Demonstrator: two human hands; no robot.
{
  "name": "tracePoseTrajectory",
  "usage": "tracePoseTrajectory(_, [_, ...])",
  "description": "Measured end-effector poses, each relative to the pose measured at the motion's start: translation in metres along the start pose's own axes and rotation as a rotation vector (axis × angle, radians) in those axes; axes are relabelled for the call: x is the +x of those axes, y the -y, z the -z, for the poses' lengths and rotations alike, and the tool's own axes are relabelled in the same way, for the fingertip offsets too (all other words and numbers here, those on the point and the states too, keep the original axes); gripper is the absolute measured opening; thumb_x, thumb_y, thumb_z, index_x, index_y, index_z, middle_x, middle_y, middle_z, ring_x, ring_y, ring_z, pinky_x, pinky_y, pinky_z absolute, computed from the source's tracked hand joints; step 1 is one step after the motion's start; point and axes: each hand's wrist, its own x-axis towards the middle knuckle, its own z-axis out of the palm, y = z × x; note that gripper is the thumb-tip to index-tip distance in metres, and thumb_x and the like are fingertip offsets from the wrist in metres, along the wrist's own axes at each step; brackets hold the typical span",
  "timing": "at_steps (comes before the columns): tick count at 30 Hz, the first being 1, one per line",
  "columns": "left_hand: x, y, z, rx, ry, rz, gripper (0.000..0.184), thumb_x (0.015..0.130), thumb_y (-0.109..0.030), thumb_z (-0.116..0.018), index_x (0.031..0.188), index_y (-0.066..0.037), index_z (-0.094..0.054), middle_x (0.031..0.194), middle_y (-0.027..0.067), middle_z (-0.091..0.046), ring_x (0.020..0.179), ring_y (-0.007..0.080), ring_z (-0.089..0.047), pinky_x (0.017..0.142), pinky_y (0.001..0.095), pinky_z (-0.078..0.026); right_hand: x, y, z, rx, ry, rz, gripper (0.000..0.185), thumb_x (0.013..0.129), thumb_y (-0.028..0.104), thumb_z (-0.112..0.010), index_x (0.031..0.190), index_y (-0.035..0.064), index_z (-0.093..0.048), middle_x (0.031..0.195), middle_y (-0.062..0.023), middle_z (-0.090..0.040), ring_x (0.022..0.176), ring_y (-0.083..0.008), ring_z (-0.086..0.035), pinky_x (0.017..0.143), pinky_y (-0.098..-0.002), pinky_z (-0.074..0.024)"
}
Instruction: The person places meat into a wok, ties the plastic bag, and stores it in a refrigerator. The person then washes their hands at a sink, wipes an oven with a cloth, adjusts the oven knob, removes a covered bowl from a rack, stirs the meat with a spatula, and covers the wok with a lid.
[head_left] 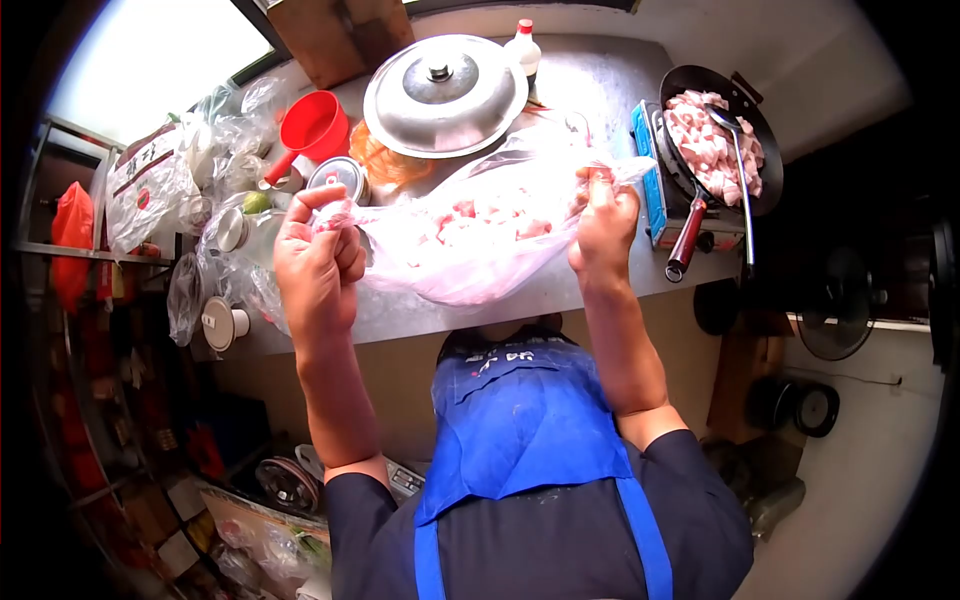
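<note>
So the bag [470, 275] of cut meat [490, 225] is slung between both hands over the front of the counter [620, 80]; can't tell if its bottom touches down. Left hand [320, 245] is curled tight, pinching one bunched corner, and the right hand [607, 215] is closed round the gathered plastic at the other end. Honestly looks like a halfway point: there's already a heap of pale pieces [705, 150] in the pan [768, 130] on the stove [643, 175], spoon [743, 175] lying in it, but the bagged lot isn't in there, so that's the bit left. Can't tell if the bag's being opened or closed, tbh. Just behind it sit a big lid [445, 100] and a tin [338, 175], then a red dipper [313, 125] and a bottle [523, 50] further back.
</note>
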Motion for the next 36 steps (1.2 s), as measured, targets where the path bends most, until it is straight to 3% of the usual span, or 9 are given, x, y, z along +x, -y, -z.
tracePoseTrajectory(11, [0.026,0.046,-0.03,0.272,-0.081,-0.17,0.017,0.098,-0.006,-0.063,0.098,-0.006,-0.046,0.075,0.0034,-0.055,0.04,0.0032,-0.037,0.034,0.0216,-0.026,0.032,-0.068,0.036,-0.281,0.017,0.036,0.02,0.105,0.015,-0.054,0.092,0.0043,-0.064,0.074,0.0023,-0.056,0.06,-0.005,-0.045,0.053,-0.023,-0.0359])
tracePoseTrajectory(13, [0.014,0.094,-0.016,0.295,-0.028,-0.086,0.016,0.101,-0.009,-0.06,0.095,-0.006,-0.045,0.074,0.0038,-0.054,0.039,0.0055,-0.039,0.033,0.0222,-0.028,0.038,-0.114,0.065,-0.489,0.143,0.245,0.016,0.1,0.01,-0.059,0.108,-0.0027,-0.063,0.082,-0.0016,-0.059,0.071,-0.0144,-0.056,0.067,-0.0299,-0.0499])
tracePoseTrajectory(19, [-0.031,0.118,-0.017,0.166,-0.004,0.133,0.022,0.108,-0.02,-0.042,0.091,-0.007,-0.047,0.075,0.005,-0.053,0.04,0.0072,-0.041,0.033,0.0234,-0.036,-0.044,-0.007,0.047,-0.764,-0.04,0.738,0.024,0.085,-0.001,-0.065,0.109,-0.0036,-0.065,0.1,-0.0187,-0.065,0.093,-0.036,-0.065,0.087,-0.0418,-0.0514])
tracePoseTrajectory(21, [-0.035,0.117,-0.025,0.218,-0.029,0.12,0.016,0.106,-0.014,-0.045,0.094,-0.006,-0.052,0.078,0.0051,-0.056,0.041,0.0061,-0.042,0.034,0.0228,-0.037,-0.052,-0.005,0.051,-0.689,0.448,0.785,0.017,0.081,-0.002,-0.06,0.097,-0.0033,-0.066,0.106,-0.0209,-0.066,0.094,-0.0325,-0.066,0.082,-0.0417,-0.053])
tracePoseTrajectory(23, [-0.039,0.116,-0.029,0.272,-0.003,0.106,0.01,0.104,-0.01,-0.048,0.102,-0.004,-0.056,0.08,0.0048,-0.058,0.041,0.0047,-0.042,0.034,0.0224,-0.038,-0.043,-0.035,0.03,-0.679,0.933,0.411,0.018,0.084,0.005,-0.063,0.1,-0.003,-0.066,0.097,-0.0221,-0.066,0.095,-0.0375,-0.065,0.086,-0.0443,-0.0523])
tracePoseTrajectory(25, [-0.049,0.112,-0.038,0.27,-0.04,0.11,0.012,0.103,-0.006,-0.05,0.112,-0.002,-0.057,0.081,0.0042,-0.059,0.042,0.0035,-0.041,0.035,0.022,-0.038,-0.021,-0.11,0.021,-1.03,1.117,0.246,0.021,0.085,0.011,-0.063,0.102,-0.0018,-0.067,0.096,-0.0212,-0.069,0.097,-0.0344,-0.067,0.087,-0.0444,-0.0522])
tracePoseTrajectory(29, [-0.063,0.127,-0.032,0.243,-0.046,0.087,0.03,0.102,-0.004,-0.053,0.132,-0.003,-0.049,0.076,0.0041,-0.057,0.041,0.0045,-0.044,0.036,0.0231,-0.041,0.014,-0.191,0.052,-1.411,0.715,0.37,0.034,0.086,0.016,-0.065,0.116,0.0002,-0.064,0.094,-0.0197,-0.071,0.093,-0.0331,-0.069,0.085,-0.0438,-0.0536])
tracePoseTrajectory(31, [-0.069,0.135,-0.029,0.225,-0.03,0.099,0.029,0.102,-0.004,-0.054,0.131,-0.003,-0.049,0.078,0.0042,-0.056,0.043,0.0045,-0.045,0.037,0.0234,-0.043,0.014,-0.128,0.041,-1.115,1.181,-0.275,0.045,0.087,0.02,-0.068,0.128,0.0027,-0.057,0.096,-0.0153,-0.071,0.088,-0.031,-0.069,0.085,-0.043,-0.0546])
tracePoseTrajectory(36, [-0.071,0.135,-0.033,0.21,-0.061,0.076,0.026,0.103,-0.009,-0.056,0.127,-0.003,-0.051,0.079,0.0034,-0.055,0.045,0.0046,-0.045,0.038,0.0226,-0.042,0.016,-0.27,0.069,-1.388,1.631,0.423,0.062,0.103,0.034,-0.037,0.161,0.0237,-0.02,0.157,0.0015,-0.038,0.11,-0.0249,-0.062,0.1,-0.0491,-0.0471])
